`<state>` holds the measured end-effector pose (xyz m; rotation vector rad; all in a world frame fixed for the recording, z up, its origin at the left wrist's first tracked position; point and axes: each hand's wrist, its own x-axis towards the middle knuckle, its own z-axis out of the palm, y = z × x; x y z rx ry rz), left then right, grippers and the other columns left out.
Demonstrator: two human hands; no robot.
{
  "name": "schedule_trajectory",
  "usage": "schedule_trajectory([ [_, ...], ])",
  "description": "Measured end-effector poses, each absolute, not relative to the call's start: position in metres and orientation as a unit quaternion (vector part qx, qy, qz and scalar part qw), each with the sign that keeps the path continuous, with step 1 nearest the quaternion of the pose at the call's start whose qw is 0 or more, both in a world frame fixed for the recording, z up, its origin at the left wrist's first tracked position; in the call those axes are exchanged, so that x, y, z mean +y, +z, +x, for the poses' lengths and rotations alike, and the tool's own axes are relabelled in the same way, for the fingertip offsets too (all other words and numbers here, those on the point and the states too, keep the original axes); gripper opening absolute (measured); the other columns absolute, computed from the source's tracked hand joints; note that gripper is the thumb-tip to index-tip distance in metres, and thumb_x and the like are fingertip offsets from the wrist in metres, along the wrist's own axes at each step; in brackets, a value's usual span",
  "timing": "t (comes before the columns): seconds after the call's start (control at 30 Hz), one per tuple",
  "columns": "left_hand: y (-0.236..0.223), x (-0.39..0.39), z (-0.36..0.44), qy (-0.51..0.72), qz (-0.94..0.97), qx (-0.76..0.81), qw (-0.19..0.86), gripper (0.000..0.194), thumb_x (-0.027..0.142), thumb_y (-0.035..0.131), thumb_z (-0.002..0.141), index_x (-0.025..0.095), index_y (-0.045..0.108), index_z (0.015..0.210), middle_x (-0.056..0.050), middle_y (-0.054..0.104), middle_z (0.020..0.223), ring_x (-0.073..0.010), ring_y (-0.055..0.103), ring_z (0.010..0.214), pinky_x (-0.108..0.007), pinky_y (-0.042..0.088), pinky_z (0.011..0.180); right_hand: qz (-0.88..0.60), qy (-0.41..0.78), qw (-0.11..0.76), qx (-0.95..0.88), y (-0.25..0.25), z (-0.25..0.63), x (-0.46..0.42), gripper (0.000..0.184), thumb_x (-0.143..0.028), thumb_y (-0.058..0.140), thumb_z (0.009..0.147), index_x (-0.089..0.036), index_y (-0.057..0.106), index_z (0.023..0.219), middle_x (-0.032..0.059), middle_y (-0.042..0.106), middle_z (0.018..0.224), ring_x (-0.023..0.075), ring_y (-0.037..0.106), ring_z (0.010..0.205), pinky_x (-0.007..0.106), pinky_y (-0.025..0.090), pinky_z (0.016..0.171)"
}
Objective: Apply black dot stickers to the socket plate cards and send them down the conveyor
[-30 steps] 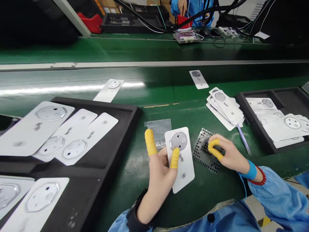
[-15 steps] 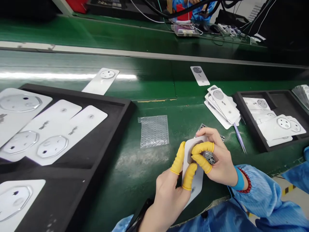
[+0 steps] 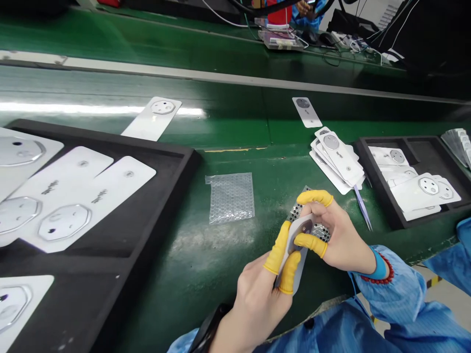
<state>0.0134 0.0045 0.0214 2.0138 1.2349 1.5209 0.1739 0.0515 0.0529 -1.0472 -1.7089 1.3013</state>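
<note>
My left hand holds a white card tilted nearly edge-on, its yellow finger cots pressed on the card. My right hand pinches the card's round grey lens-shaped part between cotted thumb and forefinger. Much of that round part is hidden by my fingers. Under my right hand lies a black perforated sheet, partly covered. A bubble-wrap bag rests on the green mat to the left of my hands, touching neither.
Black foam trays holding white cards stand left and right. A fanned stack of cards and tweezers lie beside my right hand. Beyond a conveyor belt, a co-worker's hands show at the far bench.
My right hand has moved from the perforated sheet onto the card. The card has turned from lying nearly flat in my left hand to almost edge-on. The head view has also shifted.
</note>
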Motion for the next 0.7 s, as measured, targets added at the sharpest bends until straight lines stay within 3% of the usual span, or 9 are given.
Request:
schedule_trajectory([
  [0.13, 0.019, 0.006, 0.013, 0.519, 0.708, 0.442, 0.183, 0.024, 0.001, 0.054, 0.079, 0.020, 0.059, 0.091, 0.009, 0.044, 0.051, -0.0078, 0.037, 0.038, -0.019, 0.036, 0.037, -0.440, 0.492, 0.347, -0.667, 0.052, 0.178, 0.054, 0.032, -0.013, 0.066, 0.082, -0.021, 0.051, 0.110, -0.0021, 0.059, 0.080, 0.0116, 0.056, 0.069, 0.028, 0.051, 0.071],
  [0.33, 0.019, 0.006, 0.013, 0.508, 0.702, 0.441, 0.232, 0.019, 0.002, 0.057, 0.079, 0.019, 0.058, 0.089, 0.004, 0.059, 0.054, -0.0097, 0.053, 0.041, -0.018, 0.045, 0.042, -0.438, 0.487, 0.322, -0.684, 0.055, 0.184, 0.057, 0.032, -0.015, 0.068, 0.081, -0.019, 0.057, 0.110, 0.0044, 0.066, 0.103, 0.0149, 0.064, 0.087, 0.031, 0.054, 0.082],
  [0.47, 0.020, 0.003, 0.013, 0.497, 0.717, 0.439, 0.215, 0.019, 0.003, 0.056, 0.076, 0.018, 0.060, 0.087, 0.005, 0.058, 0.053, -0.0086, 0.049, 0.038, -0.018, 0.042, 0.039, -0.445, 0.465, 0.328, -0.692, 0.061, 0.179, 0.052, 0.021, -0.010, 0.064, 0.081, -0.018, 0.060, 0.100, 0.0028, 0.068, 0.093, 0.0139, 0.065, 0.081, 0.029, 0.056, 0.077],
  [0.63, 0.021, 0.006, 0.012, 0.505, 0.627, 0.482, 0.345, 0.011, 0.008, 0.063, 0.078, 0.019, 0.065, 0.080, 0.004, 0.067, 0.057, -0.0117, 0.062, 0.043, -0.018, 0.052, 0.044, -0.446, 0.510, 0.343, -0.651, 0.058, 0.182, 0.055, 0.031, -0.016, 0.066, 0.084, -0.020, 0.062, 0.114, 0.0051, 0.070, 0.110, 0.0172, 0.068, 0.099, 0.032, 0.056, 0.089],
  [0.7, 0.022, 0.008, 0.009, 0.504, 0.575, 0.499, 0.408, 0.013, 0.012, 0.065, 0.079, 0.020, 0.070, 0.089, 0.003, 0.073, 0.065, -0.0134, 0.067, 0.048, -0.019, 0.056, 0.046, -0.426, 0.562, 0.340, -0.622, 0.055, 0.190, 0.059, 0.031, -0.021, 0.064, 0.088, -0.021, 0.062, 0.119, 0.0062, 0.068, 0.117, 0.0177, 0.067, 0.105, 0.032, 0.057, 0.090],
])
